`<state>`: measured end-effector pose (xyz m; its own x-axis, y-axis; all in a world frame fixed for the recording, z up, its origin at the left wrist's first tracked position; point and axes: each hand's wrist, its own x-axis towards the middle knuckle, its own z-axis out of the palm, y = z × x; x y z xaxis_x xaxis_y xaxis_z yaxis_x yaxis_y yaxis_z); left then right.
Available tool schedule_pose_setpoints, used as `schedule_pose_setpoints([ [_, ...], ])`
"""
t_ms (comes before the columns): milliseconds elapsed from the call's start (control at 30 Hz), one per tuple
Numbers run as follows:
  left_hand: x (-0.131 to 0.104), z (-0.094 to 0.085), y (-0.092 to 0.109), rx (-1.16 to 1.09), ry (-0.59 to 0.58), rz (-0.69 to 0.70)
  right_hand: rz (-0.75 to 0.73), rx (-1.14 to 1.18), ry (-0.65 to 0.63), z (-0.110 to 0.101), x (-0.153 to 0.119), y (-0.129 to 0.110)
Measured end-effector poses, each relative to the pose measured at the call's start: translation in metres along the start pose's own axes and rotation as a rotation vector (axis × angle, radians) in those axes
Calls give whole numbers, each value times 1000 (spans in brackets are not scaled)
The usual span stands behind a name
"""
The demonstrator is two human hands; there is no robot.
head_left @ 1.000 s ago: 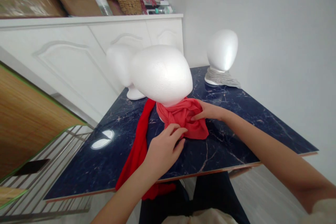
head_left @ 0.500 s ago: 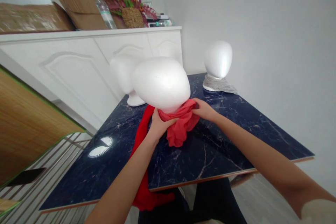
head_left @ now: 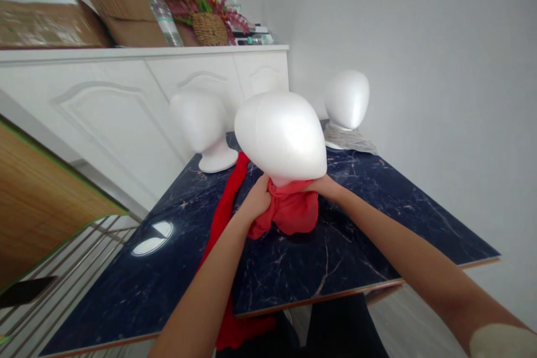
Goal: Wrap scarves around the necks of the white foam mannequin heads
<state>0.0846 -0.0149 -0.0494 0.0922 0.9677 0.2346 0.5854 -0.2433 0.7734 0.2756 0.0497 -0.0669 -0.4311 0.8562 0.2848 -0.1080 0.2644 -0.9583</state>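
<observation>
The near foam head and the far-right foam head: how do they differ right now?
The near foam head wears a red scarf; the far-right foam head wears a grey scarf. The near one leans, with the left hand and right hand gripping its scarf; the far one stands upright, untouched. Both are plain white.

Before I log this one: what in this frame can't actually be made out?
Head view only:
- Neck and base of the nearest foam head: hidden by the red scarf and both hands.
- Left hand and right hand fingertips: buried in cloth.
- Scarf's lower end: cut off past the table edge.
- Bottle label: too small.
</observation>
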Motion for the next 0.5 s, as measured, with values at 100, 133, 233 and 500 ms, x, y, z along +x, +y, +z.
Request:
schedule_pose_setpoints([
  [100, -22, 10, 16, 311, 77, -118, -86, -30, 31, 1, -1, -1],
  [133, -30, 11, 22, 412, 76, -165, -123, -39, 32, 1, -2, -1],
  [233, -57, 8, 41, 694, 61, -214, -214, -48, 33, 2, -4, 3],
  [500, -110, 17, 44, 946, 170, -186, -232, -113, 132, 15, -12, 9],
])
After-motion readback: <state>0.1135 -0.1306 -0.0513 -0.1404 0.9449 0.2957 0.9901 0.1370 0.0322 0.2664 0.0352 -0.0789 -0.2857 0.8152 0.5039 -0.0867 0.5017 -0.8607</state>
